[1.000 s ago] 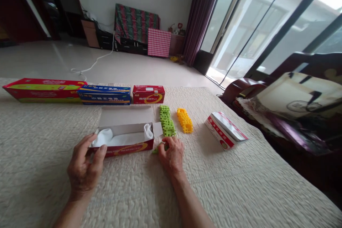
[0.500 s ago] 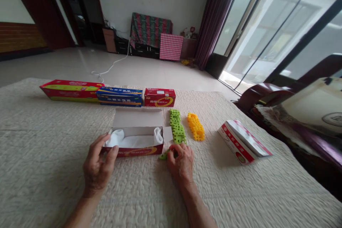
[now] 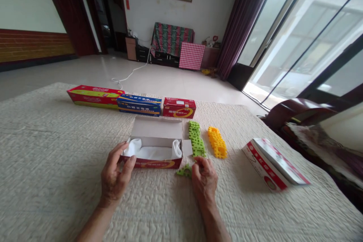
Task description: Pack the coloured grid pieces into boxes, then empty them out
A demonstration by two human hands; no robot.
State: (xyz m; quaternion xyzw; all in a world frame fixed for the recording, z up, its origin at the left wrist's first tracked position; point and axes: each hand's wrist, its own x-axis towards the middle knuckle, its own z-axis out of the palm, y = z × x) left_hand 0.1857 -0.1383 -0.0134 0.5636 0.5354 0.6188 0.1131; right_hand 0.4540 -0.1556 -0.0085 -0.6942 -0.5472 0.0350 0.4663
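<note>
An open red cardboard box (image 3: 154, 163) lies lengthwise on the quilted cover, its lid folded back. White cloth (image 3: 155, 152) fills the inside, with a fold standing up at each end. My left hand (image 3: 116, 174) grips the box's left end, thumb on the front wall and fingers behind. My right hand (image 3: 204, 177) rests on the cover with curled fingers, just below a row of green plastic building blocks (image 3: 195, 138). A loose green block (image 3: 185, 171) lies against the thumb side; my fingers hide its right end and whatever they hold. Yellow blocks (image 3: 217, 142) lie to the right.
Behind the open box stand a long red-and-green box (image 3: 96, 96), a blue box (image 3: 138, 105) and a closed red box (image 3: 179, 107) in line. A white-and-red carton (image 3: 272, 164) lies tilted at right. Beyond the quilted cover (image 3: 56, 166) are dark wooden furniture and a glass door.
The whole view has shifted, so things appear further right and lower. My right hand has drawn slightly away from the loose green block, showing more of it. My left hand keeps its grip.
</note>
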